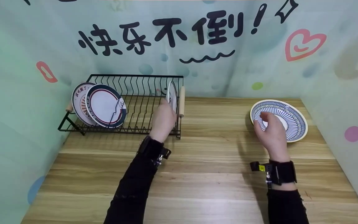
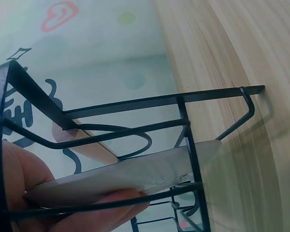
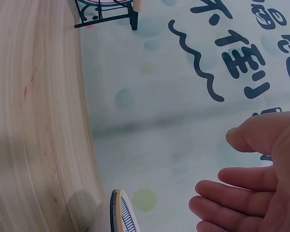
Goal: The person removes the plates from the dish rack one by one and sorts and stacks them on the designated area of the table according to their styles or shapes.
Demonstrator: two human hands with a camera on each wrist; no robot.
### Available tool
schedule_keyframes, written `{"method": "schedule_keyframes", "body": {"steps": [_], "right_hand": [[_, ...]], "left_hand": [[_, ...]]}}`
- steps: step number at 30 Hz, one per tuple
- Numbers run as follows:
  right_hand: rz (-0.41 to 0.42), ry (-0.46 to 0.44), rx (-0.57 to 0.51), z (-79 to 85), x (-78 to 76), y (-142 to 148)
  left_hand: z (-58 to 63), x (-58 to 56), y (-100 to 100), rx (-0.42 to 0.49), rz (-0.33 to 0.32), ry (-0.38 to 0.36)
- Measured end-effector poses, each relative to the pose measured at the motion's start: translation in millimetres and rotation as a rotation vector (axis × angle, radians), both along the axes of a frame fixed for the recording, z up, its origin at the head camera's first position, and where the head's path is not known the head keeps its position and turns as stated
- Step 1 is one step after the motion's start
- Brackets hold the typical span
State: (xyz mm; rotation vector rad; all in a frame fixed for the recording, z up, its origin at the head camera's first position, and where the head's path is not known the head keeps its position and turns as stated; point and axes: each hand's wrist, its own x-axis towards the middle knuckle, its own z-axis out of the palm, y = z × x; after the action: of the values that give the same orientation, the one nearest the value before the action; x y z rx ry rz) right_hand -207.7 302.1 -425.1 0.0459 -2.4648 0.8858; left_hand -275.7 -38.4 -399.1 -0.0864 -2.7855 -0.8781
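At the right end of the black wire dish rack (image 1: 141, 96), my left hand (image 1: 163, 117) grips a plate (image 1: 172, 95) that stands on edge between the wires. The left wrist view shows the thumb on one side of this plate (image 2: 121, 179) and fingers on the other, behind the rack's bars. My right hand (image 1: 272, 133) is held over a blue-and-white patterned bowl (image 1: 298, 124) on the table's right side. In the right wrist view its fingers (image 3: 232, 198) are extended, thumb apart, with nothing between them.
Two plates lean in the rack's left end: a dark-rimmed plate (image 1: 103, 107) in front of one with a printed rim (image 1: 78, 96). A wooden handle (image 1: 182, 101) is on the rack's right side. The wooden table (image 1: 210, 174) meets printed cloth walls (image 1: 216, 74) at the back and sides.
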Motion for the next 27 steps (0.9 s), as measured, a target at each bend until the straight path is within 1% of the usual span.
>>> {"method": "schedule_keyframes", "body": {"steps": [2,7,10,15,17,21,24,27], "right_hand": [[0.001,0.002,-0.003,0.4,0.3,-0.7],[0.017,0.008,-0.012,1.3,0.8,-3.7],[0.025,0.013,-0.011,1.5,1.2,-5.4],[0.039,0.011,-0.004,1.6,1.3,-8.2],[0.050,0.012,-0.005,1.5,1.4,-9.5],[0.071,0.012,-0.021,1.4,1.4,-12.2],[0.081,0.018,-0.033,1.3,1.2,-14.2],[0.085,0.042,-0.041,1.2,0.6,-16.3]], "left_hand": [[1.6,1.8,-0.1,-0.007,0.008,0.019],[5.6,7.5,-1.3,-0.067,0.023,0.071],[7.2,10.8,-2.8,-0.075,0.036,0.102],[8.9,14.0,-6.6,-0.039,0.064,0.143],[9.1,15.2,-8.7,-0.019,0.063,0.160],[9.4,18.0,-12.4,0.039,0.061,0.187],[10.8,20.7,-14.8,0.097,0.049,0.193],[12.7,22.9,-17.1,0.152,0.043,0.214]]}}
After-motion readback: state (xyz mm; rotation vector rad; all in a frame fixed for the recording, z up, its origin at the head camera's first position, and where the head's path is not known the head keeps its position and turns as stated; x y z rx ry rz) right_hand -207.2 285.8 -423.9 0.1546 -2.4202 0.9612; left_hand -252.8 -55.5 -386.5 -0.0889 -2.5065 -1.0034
